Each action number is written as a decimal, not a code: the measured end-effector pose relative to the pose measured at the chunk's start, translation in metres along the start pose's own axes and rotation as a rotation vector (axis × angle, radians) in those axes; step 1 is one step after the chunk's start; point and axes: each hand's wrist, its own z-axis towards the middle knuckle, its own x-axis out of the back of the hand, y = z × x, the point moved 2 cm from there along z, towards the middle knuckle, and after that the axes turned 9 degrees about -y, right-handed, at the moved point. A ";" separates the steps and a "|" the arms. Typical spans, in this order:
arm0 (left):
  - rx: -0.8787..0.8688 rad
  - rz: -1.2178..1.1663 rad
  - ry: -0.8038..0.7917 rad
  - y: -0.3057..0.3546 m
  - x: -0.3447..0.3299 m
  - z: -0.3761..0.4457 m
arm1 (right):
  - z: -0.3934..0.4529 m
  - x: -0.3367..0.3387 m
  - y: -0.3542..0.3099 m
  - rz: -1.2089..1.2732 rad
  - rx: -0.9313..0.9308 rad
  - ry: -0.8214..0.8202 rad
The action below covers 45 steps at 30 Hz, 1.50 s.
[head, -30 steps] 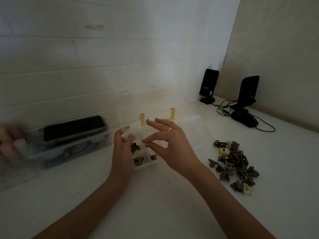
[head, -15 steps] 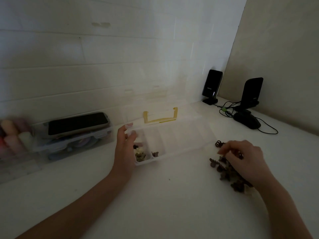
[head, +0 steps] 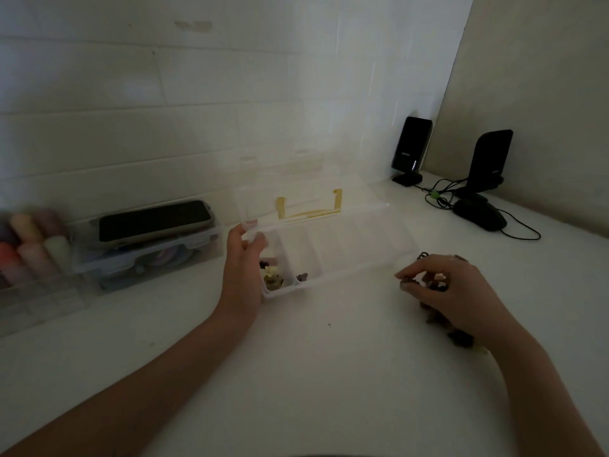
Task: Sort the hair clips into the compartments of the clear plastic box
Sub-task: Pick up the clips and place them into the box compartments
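The clear plastic box (head: 369,258) lies open on the white table, its lid with a yellow latch (head: 308,206) raised at the back. Its leftmost compartment holds a few brown and cream hair clips (head: 273,278), and the compartment beside it holds one small brown clip (head: 301,277). My left hand (head: 242,265) grips the box's left end, thumb over the rim. My right hand (head: 451,291) rests on the pile of dark hair clips (head: 458,336) to the right of the box, fingertips pinched on a small dark clip (head: 407,282). The hand hides most of the pile.
A lidded clear container (head: 148,258) with a dark phone (head: 155,221) on top sits at the left, beside blurred pastel rolls (head: 33,245). Two black speakers (head: 411,150) (head: 491,159), a mouse (head: 479,217) and cables occupy the back right corner.
My right hand left the box, went right to the clip pile and now pinches a clip there. My left hand has stayed on the box's left end.
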 end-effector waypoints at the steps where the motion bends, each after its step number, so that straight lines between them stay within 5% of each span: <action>1: -0.001 -0.005 0.001 0.000 0.000 0.001 | 0.000 0.000 -0.003 0.076 0.010 0.024; 10: -0.020 0.008 -0.005 -0.005 0.002 0.003 | 0.027 -0.010 -0.048 0.367 0.219 0.067; 22: -0.049 0.040 -0.041 -0.007 0.005 0.001 | 0.061 -0.048 -0.096 -0.141 0.419 0.242; 30: 0.032 0.000 -0.021 -0.008 0.006 0.004 | 0.054 0.028 -0.011 -0.220 -0.055 0.195; 35: 0.024 0.007 0.012 -0.010 0.006 0.007 | 0.052 0.024 0.028 -0.444 -0.438 -0.208; 40: -0.018 0.075 0.028 -0.010 0.006 0.007 | 0.057 0.013 0.031 -0.589 -0.443 -0.101; 45: -0.004 0.052 0.027 -0.010 0.006 0.008 | 0.055 0.006 0.040 -0.515 -0.518 -0.170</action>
